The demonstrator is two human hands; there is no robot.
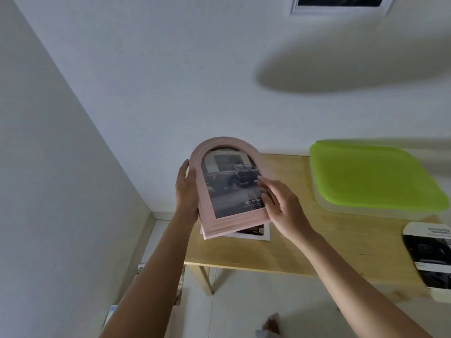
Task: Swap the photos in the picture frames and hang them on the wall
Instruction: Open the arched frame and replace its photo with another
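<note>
Just the one head view here, so: there's a light wooden table (317, 242) pushed up against a white wall (170, 81), close to the corner of the room. On the far right side of the table sits a flat clear box with a bright green lid (373, 176), and nearer the front right edge lies a booklet (429, 254) with a dark car picture on it. There's writing along its top, but it's too blurry for me to read. Down on the floor, left of the table leg, are a couple of magazines (140, 270), mostly hidden behind the left arm. The pink arched picture frame (210, 223) is held up over the left end of the table, tilted, front facing the camera, with nothing between it and the wall. The left hand (186, 189) grips its left edge, fingers wrapped behind and thumb on the front rim. The right hand (280, 206) holds the right edge, with bent fingers lying over the front, covering a bit of the glass. The photo (229, 186) inside shows a dark pickup truck, with the Toyota logo and "TOYOTA" at the lower right; the smaller lines under it aren't legible. Right below the frame, a white-bordered print (258, 234) lies flat on the table, mostly hidden by the frame.
</note>
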